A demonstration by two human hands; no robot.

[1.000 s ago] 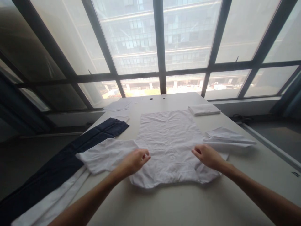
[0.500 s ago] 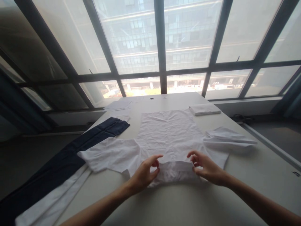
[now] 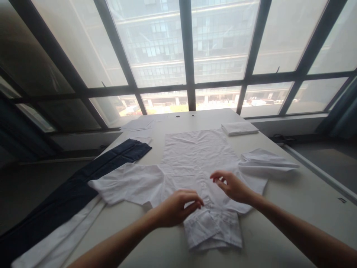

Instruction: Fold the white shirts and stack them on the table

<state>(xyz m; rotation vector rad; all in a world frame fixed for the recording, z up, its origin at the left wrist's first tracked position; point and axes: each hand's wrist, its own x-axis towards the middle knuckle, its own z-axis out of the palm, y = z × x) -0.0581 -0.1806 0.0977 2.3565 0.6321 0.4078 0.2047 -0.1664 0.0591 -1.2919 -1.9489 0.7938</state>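
A white button-up shirt lies spread on the table, its sleeves out to both sides and its collar folded out toward me. My left hand is at the shirt's neck, thumb and fingertips brought together in a pinch on the fabric by the collar. Over the right front of the shirt hovers my right hand, its fingers loosely bent and the thumb apart from them. Nothing shows in that hand. A line of buttons runs down the shirt's middle between the two hands.
Dark navy trousers lie along the table's left side, beside a long white strip of cloth. A folded white cloth rests at the back right. Papers lie at the far left of the white table, before large windows.
The collar, standing up between both hands before, now lies flopped toward me. My right hand has let go and moved up and left; my left hand has shifted right.
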